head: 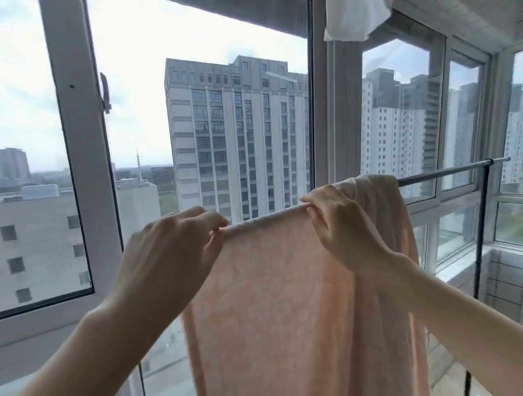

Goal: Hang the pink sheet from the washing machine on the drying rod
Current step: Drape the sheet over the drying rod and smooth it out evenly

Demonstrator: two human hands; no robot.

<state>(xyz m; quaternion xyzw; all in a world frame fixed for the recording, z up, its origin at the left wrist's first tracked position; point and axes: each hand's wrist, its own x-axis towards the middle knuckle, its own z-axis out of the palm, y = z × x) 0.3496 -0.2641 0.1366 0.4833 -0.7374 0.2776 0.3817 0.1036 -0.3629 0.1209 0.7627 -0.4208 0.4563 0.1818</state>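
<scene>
The pink sheet (pixel 283 293) already hangs over the drying rod (pixel 452 171), draped from the rod's middle stretch down past the bottom of the view, with a bunched fold gathered toward the rod's right end. The left hand (pixel 178 250) pinches the sheet's top edge at its left corner, fingers and thumb closed on the cloth; the right hand (pixel 343 223) grips the same edge further right, fingers curled over the fabric where it crosses the rod. Between them the edge is pulled taut and flat. The rod itself is hidden under the cloth here, so how much fabric lies on the far side cannot be judged, and that is the main risk: if the near side is much the heavier, the sheet may slide off toward the person once both hands let go. The bunched part by the right hand would likely dry poorly unless spread toward the bare right end of the rod.
</scene>
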